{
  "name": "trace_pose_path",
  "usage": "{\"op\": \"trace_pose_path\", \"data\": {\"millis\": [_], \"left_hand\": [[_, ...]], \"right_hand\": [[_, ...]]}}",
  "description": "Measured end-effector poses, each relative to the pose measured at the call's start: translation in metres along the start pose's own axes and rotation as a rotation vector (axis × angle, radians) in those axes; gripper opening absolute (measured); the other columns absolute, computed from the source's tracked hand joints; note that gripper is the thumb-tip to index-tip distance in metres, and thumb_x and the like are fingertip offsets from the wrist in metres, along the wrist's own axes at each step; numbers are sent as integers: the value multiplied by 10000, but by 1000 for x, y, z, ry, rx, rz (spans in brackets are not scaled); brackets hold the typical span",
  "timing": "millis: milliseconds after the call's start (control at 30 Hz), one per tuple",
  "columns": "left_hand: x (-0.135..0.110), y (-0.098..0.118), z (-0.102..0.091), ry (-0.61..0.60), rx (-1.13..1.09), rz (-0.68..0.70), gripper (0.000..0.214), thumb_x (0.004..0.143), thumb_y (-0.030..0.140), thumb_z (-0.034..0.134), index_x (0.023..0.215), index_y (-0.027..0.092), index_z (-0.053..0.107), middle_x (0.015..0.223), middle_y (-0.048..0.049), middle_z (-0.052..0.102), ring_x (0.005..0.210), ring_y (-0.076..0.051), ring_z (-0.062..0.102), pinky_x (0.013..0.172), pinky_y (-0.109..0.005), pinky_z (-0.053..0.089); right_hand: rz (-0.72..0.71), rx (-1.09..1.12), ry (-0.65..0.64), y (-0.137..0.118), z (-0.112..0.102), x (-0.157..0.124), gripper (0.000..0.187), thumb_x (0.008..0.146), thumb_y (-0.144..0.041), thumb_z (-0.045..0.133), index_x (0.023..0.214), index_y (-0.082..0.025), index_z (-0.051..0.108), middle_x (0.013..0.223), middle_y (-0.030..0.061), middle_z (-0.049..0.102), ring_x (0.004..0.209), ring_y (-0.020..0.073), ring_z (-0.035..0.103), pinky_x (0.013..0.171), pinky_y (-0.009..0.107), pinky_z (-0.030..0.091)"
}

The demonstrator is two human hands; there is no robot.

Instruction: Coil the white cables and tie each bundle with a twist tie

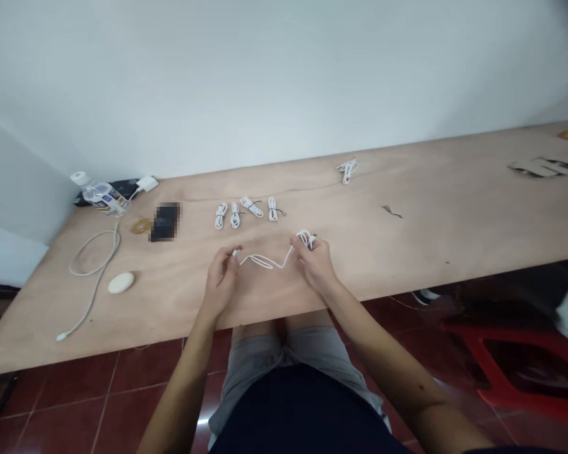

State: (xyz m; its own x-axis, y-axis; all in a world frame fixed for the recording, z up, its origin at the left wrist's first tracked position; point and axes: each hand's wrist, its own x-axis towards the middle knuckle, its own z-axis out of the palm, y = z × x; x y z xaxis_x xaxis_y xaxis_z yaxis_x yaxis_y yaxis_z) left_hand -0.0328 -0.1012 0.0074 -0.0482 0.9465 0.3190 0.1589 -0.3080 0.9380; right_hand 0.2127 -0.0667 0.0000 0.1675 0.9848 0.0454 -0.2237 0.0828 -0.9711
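Note:
A thin white cable point(265, 260) runs between my two hands over the wooden table point(407, 252). My left hand point(221, 279) pinches one end of it, fingers closed. My right hand point(315, 261) is closed round the other part, which is gathered into small loops at my fingertips. Behind my hands lies a row of several white cables point(248, 211) coiled into tidy bundles and tied. One more coiled white bundle point(347, 169) lies further back to the right.
At the left are a long loose white charging cable point(94, 261), a white oval object point(121, 282), a dark blurred item point(165, 221), a plastic bottle point(99, 192) and a white adapter point(146, 183). A small dark tie point(391, 212) lies right. A red stool point(515, 359) stands below.

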Motion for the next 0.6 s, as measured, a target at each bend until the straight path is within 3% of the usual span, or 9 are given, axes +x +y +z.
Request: {"op": "trace_pose_path", "data": {"millis": [100, 167, 233, 300, 433, 533, 600], "left_hand": [[3, 0, 2, 5, -211, -70, 313, 1026, 449, 687, 1231, 217, 735, 885, -24, 612, 664, -114, 514, 647, -258, 462], [6, 2, 4, 32, -367, -97, 302, 992, 440, 740, 1192, 214, 741, 903, -22, 585, 650, -96, 490, 624, -252, 455], [9, 7, 4, 59, -471, -106, 288, 967, 412, 780, 1170, 210, 752, 878, -11, 543, 646, -87, 474, 616, -246, 457], [13, 12, 3, 99, -523, -95, 271, 953, 384, 802, 1157, 210, 761, 862, -7, 521, 650, -84, 463, 615, -240, 462], [24, 19, -3, 203, -544, -38, 257, 920, 358, 844, 1120, 221, 757, 884, -17, 575, 652, -82, 453, 611, -230, 464], [33, 18, -13, 294, -554, 10, 269, 889, 338, 875, 1091, 218, 744, 939, -26, 623, 646, -71, 446, 607, -221, 458], [38, 17, -20, 353, -558, 42, 275, 878, 334, 884, 1077, 210, 740, 984, -31, 633, 645, -64, 440, 600, -215, 449]], "right_hand": [[48, 77, -59, 2, 1, 6, 476, 857, -665, 771, 796, -238, 570, 748, -6, 618, 666, 158, 595, 652, 301, 522], [98, 1, -147, 1, 0, 9, 491, 905, -721, 682, 893, -240, 583, 868, 25, 714, 641, 154, 623, 614, 295, 521], [70, -201, -255, -2, -2, 12, 480, 976, -719, 576, 941, -241, 585, 924, 41, 760, 626, 156, 630, 595, 290, 495], [-33, -459, -380, -10, -5, 13, 444, 1037, -653, 515, 914, -235, 599, 899, 42, 768, 713, 183, 665, 673, 301, 497], [-138, -884, -570, -34, -9, 9, 464, 1060, -597, 523, 822, -221, 653, 862, 69, 761, 846, 237, 680, 772, 320, 459], [-130, -1049, -617, -55, -13, 3, 557, 1042, -675, 529, 765, -216, 679, 881, 97, 762, 825, 250, 664, 733, 322, 419], [-114, -1046, -694, -68, -17, 1, 598, 1031, -705, 531, 716, -216, 667, 827, 77, 736, 769, 231, 639, 704, 319, 397]]}}
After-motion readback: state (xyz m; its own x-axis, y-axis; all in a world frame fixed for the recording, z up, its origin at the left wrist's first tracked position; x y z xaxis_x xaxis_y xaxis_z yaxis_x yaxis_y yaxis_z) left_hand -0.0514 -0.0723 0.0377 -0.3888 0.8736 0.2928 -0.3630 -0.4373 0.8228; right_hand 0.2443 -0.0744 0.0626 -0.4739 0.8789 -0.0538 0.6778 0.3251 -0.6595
